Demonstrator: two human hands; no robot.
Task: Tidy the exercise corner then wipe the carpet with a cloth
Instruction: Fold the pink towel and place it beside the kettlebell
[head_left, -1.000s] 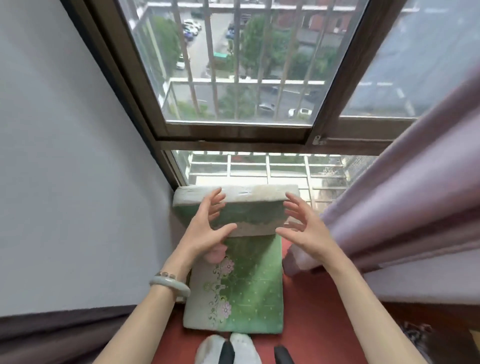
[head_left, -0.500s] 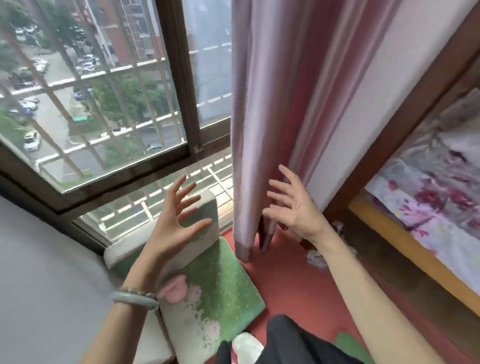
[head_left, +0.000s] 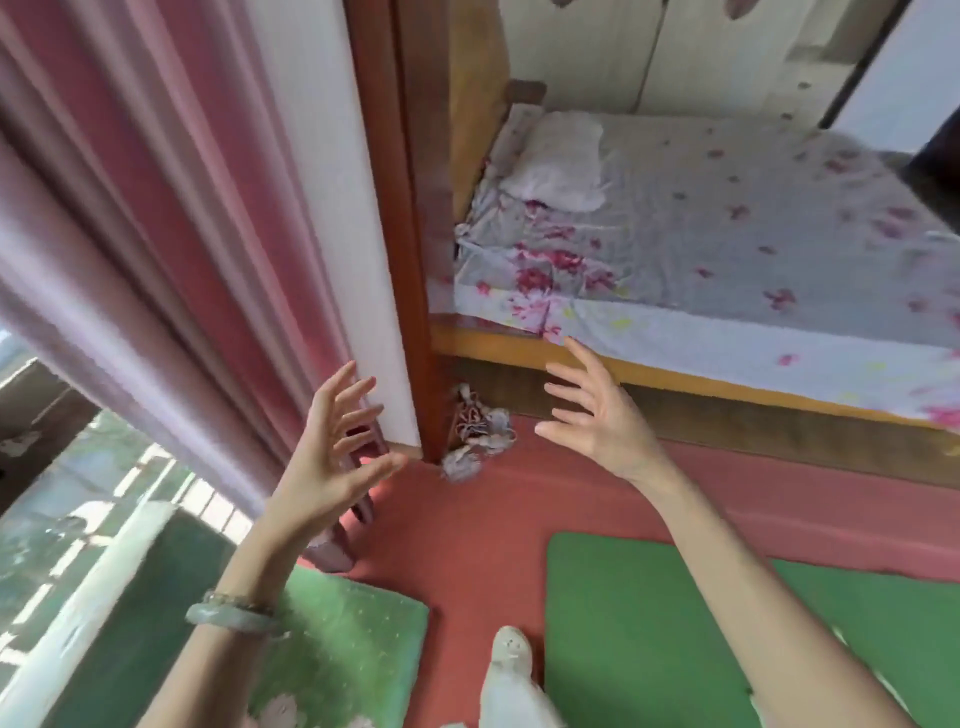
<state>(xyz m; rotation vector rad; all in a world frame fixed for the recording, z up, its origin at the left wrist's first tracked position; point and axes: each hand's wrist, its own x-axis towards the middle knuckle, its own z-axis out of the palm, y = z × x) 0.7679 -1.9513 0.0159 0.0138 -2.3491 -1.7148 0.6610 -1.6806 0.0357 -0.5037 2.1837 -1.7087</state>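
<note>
My left hand (head_left: 332, 457) and my right hand (head_left: 597, 415) are both raised in the air with fingers spread, holding nothing. A green flowered cushion (head_left: 337, 644) lies on the red carpet (head_left: 467, 530) at the lower left, folded up against the window side. A green exercise mat (head_left: 649, 634) is spread on the carpet at the lower right, under my right forearm. A crumpled patterned cloth (head_left: 475, 434) lies on the carpet by the foot of the wooden door post, between my two hands and beyond them.
A pink curtain (head_left: 156, 234) hangs at the left beside a wooden post (head_left: 410, 234). A bed (head_left: 727, 234) with a flowered sheet and a pillow (head_left: 558, 161) fills the upper right. My white shoe (head_left: 511, 649) stands on the carpet between cushion and mat.
The view has swung right from the window to the bed. Both hands have come off the folded cushion and stay spread and empty; the green mat and the cloth have come into view.
</note>
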